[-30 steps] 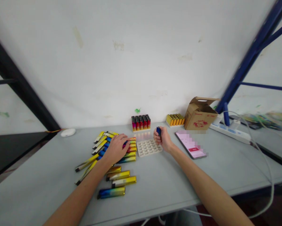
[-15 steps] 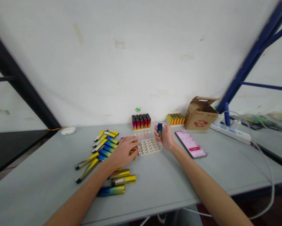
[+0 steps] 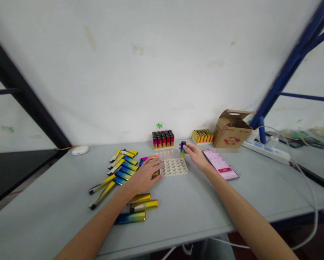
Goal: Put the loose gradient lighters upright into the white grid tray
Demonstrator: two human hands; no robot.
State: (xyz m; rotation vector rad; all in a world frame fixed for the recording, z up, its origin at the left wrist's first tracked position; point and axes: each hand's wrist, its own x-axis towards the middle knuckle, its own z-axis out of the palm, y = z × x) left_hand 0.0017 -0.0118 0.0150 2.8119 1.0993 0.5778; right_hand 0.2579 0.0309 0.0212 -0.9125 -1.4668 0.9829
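Observation:
My right hand (image 3: 193, 153) pinches a small blue-and-yellow cylinder (image 3: 183, 148) upright at the far right corner of a white tray with round holes (image 3: 175, 167). Whether the cylinder touches the tray or the table behind it, I cannot tell. Spread and palm down, my left hand (image 3: 149, 173) rests at the tray's left edge, its fingertips touching the rim. Partly under that hand lie shiny tubes, among them a pink one (image 3: 148, 158). To its left, several blue-and-yellow flat tubes (image 3: 126, 171) are laid in rows, some with pale and black ends. More yellow tubes (image 3: 144, 206) lie by my left forearm.
Against the wall stand a block of red cylinders with black tops (image 3: 163, 140) and a tray of yellow-orange cylinders (image 3: 202, 136). An open cardboard box (image 3: 229, 131), a phone (image 3: 221, 165) and a white power strip (image 3: 267, 151) are on the right. A white oval case (image 3: 80, 150) sits far left.
My right hand has opened from a closed grip to a fingertip pinch on the cylinder, its palm turned lower. My left hand stays at the tray's edge. The view has shifted slightly.

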